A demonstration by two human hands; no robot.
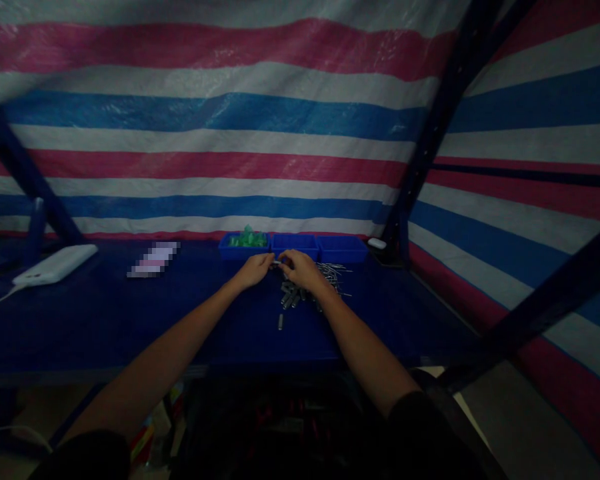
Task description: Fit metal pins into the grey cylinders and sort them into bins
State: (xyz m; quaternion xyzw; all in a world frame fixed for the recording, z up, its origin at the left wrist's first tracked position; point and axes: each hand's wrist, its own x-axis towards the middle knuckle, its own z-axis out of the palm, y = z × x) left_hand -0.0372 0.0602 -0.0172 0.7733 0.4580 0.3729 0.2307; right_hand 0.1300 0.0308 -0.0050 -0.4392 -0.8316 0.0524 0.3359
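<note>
My left hand (256,269) and my right hand (301,269) meet just in front of the blue bins, fingers pinched together. Between their fingertips is a small light metal piece (277,263), too small to name exactly. Under and beside my right hand lies a pile of short grey cylinders (291,295). Thin silvery metal rods (336,271) are heaped to the right, partly hidden by that hand. One loose grey cylinder (281,322) lies apart, nearer to me.
Three blue bins stand along the back: a left bin (245,253) with green pieces (249,237), a middle bin (295,244) and a right bin (342,251). A phone (155,259) and a white cabled device (57,263) lie left. A small white case (377,244) is back right.
</note>
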